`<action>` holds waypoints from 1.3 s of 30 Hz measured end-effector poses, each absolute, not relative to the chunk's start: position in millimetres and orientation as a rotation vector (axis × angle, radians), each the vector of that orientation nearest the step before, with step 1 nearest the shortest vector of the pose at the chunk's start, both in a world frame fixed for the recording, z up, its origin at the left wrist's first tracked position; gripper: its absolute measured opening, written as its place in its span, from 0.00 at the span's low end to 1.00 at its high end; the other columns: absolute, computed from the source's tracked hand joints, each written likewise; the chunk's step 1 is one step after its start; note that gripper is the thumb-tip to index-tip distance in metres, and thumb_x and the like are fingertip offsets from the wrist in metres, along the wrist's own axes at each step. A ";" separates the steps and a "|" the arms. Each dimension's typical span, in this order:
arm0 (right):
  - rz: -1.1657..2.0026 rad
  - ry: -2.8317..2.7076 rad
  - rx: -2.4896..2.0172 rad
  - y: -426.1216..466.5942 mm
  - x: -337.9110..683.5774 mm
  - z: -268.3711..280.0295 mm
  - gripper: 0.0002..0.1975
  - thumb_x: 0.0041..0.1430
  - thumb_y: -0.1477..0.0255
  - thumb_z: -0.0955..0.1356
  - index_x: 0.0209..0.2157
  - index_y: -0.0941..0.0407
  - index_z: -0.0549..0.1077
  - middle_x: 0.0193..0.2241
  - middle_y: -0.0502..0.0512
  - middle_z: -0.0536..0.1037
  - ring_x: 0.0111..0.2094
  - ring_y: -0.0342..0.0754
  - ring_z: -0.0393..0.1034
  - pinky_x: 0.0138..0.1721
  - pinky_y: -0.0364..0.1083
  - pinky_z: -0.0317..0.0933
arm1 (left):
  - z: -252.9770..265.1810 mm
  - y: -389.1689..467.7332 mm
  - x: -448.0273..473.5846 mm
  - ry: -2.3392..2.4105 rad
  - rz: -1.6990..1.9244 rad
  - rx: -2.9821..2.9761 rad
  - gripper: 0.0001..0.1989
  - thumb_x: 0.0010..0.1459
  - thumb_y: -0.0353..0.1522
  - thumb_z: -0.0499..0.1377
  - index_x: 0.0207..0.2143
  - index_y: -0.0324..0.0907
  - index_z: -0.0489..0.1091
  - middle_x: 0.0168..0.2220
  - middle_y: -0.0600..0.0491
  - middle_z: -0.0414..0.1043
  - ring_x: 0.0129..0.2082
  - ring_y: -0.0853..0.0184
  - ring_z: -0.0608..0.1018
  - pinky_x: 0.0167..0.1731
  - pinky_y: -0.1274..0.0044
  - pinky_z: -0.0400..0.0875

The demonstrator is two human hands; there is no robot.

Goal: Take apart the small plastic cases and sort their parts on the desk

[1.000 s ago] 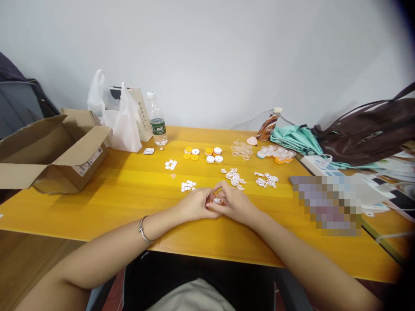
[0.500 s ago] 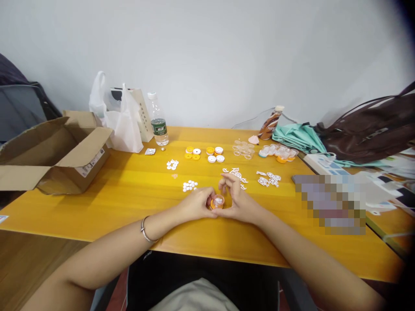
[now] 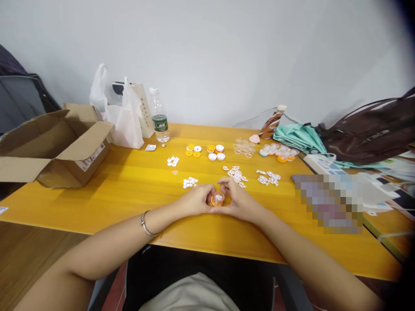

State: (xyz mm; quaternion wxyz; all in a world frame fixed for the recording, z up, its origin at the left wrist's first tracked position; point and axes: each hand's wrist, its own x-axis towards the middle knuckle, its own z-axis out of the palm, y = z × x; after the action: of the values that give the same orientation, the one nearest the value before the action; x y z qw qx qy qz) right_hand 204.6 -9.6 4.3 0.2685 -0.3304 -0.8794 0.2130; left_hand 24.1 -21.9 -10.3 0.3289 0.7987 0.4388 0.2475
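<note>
A small round case with an orange base and a clear top [image 3: 217,198] is between my two hands, close to the front of the table. Something white shows through its clear part. My left hand [image 3: 198,200] grips its left side, fingers curled behind and thumb in front. From the right, my right hand [image 3: 239,201] curves round the same case, its bent fingers at the far rim and its thumb along the near side. Just beyond my left hand lie small white round pieces [image 3: 190,182]. White openwork pieces [image 3: 237,175] lie beyond my right hand.
Orange and white ring parts [image 3: 216,152], clear rings [image 3: 244,147] and more clear-topped cases [image 3: 279,151] lie farther back. A cardboard box [image 3: 81,151], plastic bag [image 3: 125,125] and water bottle [image 3: 160,123] stand left. At right are a brown bottle [image 3: 271,123], teal cloth [image 3: 296,137] and dark bag [image 3: 366,127].
My right hand's fingers have come down and in, nearer the case. My left hand keeps its grip. The whole view has shifted slightly.
</note>
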 end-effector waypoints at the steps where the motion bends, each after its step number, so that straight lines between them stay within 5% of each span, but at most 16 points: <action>1: 0.590 -2.372 -0.889 -10.0 204.5 5.0 0.22 0.48 0.65 0.69 0.42 0.55 0.56 0.30 0.52 0.67 0.31 0.47 0.64 0.33 0.47 0.60 | -10.5 -21.7 23.9 1.146 0.649 2.089 0.13 0.42 0.35 0.61 0.30 0.40 0.62 0.24 0.59 0.63 0.22 0.73 0.64 0.22 0.82 0.56; 5: 0.593 -2.393 -0.802 -10.6 204.4 6.5 0.21 0.47 0.70 0.69 0.41 0.54 0.57 0.36 0.55 0.67 0.37 0.48 0.64 0.38 0.47 0.60 | -10.1 -22.0 23.4 1.122 0.643 2.077 0.13 0.43 0.34 0.60 0.31 0.40 0.62 0.24 0.59 0.63 0.23 0.73 0.65 0.22 0.82 0.57; 9: 0.612 -2.389 -0.891 -10.1 205.1 6.5 0.19 0.49 0.68 0.68 0.40 0.54 0.57 0.29 0.51 0.67 0.30 0.46 0.64 0.32 0.45 0.59 | -9.6 -22.8 23.5 1.126 0.650 2.076 0.12 0.43 0.34 0.60 0.30 0.40 0.62 0.23 0.59 0.62 0.22 0.74 0.64 0.21 0.82 0.56; 25: 0.536 -2.481 -0.855 -11.6 204.9 9.6 0.16 0.48 0.71 0.67 0.40 0.55 0.61 0.33 0.54 0.71 0.34 0.48 0.66 0.35 0.46 0.59 | -10.5 -21.6 23.1 1.121 0.633 2.107 0.14 0.43 0.34 0.60 0.33 0.40 0.63 0.26 0.57 0.64 0.24 0.72 0.66 0.23 0.81 0.58; 29: 0.490 -2.448 -0.898 -13.3 203.5 8.8 0.24 0.45 0.67 0.70 0.43 0.56 0.58 0.33 0.55 0.70 0.33 0.49 0.66 0.34 0.47 0.59 | -9.7 -21.7 23.1 1.123 0.637 2.101 0.15 0.42 0.35 0.61 0.33 0.39 0.63 0.25 0.57 0.64 0.24 0.72 0.65 0.23 0.81 0.58; 39: 0.537 -2.428 -0.943 -14.0 200.5 10.0 0.17 0.49 0.66 0.68 0.39 0.55 0.61 0.31 0.54 0.72 0.31 0.49 0.67 0.32 0.47 0.59 | -8.6 -22.5 23.1 1.111 0.640 2.108 0.14 0.43 0.34 0.61 0.33 0.40 0.64 0.26 0.57 0.65 0.24 0.71 0.67 0.24 0.81 0.59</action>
State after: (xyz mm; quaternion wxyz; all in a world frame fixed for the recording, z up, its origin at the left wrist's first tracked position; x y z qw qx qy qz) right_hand 200.5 -14.0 10.0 0.2388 -0.3445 -0.8865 0.1960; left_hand 23.1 -22.5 -8.6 0.3306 0.8064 0.4249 0.2447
